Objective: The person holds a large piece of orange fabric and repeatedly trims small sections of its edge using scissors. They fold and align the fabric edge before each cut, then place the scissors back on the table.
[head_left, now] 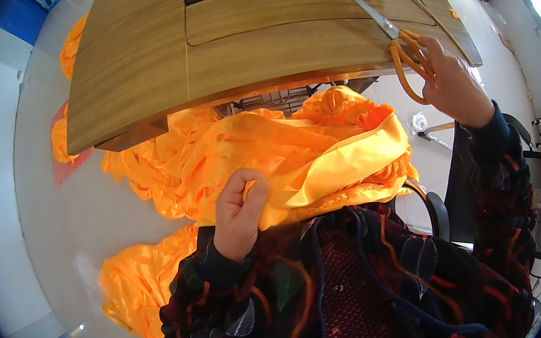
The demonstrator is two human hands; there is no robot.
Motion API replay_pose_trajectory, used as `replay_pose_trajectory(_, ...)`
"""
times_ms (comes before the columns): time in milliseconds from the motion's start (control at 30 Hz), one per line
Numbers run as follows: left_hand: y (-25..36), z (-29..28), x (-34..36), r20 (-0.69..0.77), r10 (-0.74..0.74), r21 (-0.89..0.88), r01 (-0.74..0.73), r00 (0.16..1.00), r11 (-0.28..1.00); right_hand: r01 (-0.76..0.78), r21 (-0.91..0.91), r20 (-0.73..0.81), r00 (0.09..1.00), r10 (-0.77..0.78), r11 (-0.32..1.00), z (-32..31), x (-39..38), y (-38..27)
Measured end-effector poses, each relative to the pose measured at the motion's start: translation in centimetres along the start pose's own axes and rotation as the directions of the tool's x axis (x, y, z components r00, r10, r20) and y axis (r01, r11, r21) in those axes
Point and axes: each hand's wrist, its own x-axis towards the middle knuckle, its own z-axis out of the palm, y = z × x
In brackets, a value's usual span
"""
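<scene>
Spanning the upper view, a wood-grained table (119, 59) is standing on a pale floor (51, 218). The right hand (453, 80) is extending beside its near edge, fingers curling around the orange handles of scissors (391, 28); the steel blades are pointing away over the tabletop. The left hand (243, 217) is making a fist, gripping glossy orange cloth (343, 149), which is heaping in loose folds between table and patterned jacket (353, 281).

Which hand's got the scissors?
The right hand: it holds the orange-handled scissors up at the table's front edge. The left hand is different: lower down, near the lap, it grips the shiny orange cloth.
</scene>
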Motion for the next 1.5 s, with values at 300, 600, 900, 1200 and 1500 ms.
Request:
replay_pose_trajectory(300, 0.3, 0.4, -0.1, -0.002, 0.039, 0.053, -0.039, 0.999, 0.998, -0.248, 0.858, 0.351, 0.922, -0.161, 0.450, 0.4, -4.9, -2.9)
replay_pose_trajectory(600, 0.5, 0.6, -0.3, -0.003, 0.083, 0.104, -0.082, 0.997, 0.991, -0.415, 0.848, 0.524, 0.554, -0.647, 0.331, 5.3, -10.8, -7.0)
replay_pose_trajectory(900, 0.6, 0.6, -0.3, -0.024, 0.084, 0.060, -0.082, 0.996, 0.995, -0.406, 0.845, 0.519, 0.460, -0.721, 0.349, 5.8, -10.3, -6.7)
replay_pose_trajectory(1200, 0.6, 0.3, -0.4, -0.016, 0.084, 0.076, -0.083, 0.996, 0.994, -0.436, 0.804, 0.573, 0.385, -0.723, 0.404, 5.8, -9.9, -6.9)
replay_pose_trajectory(1500, 0.6, 0.7, -0.3, -0.032, 0.080, 0.073, -0.078, 0.996, 0.994, -0.464, 0.790, 0.580, 0.357, -0.732, 0.400, 5.9, -9.7, -7.0)
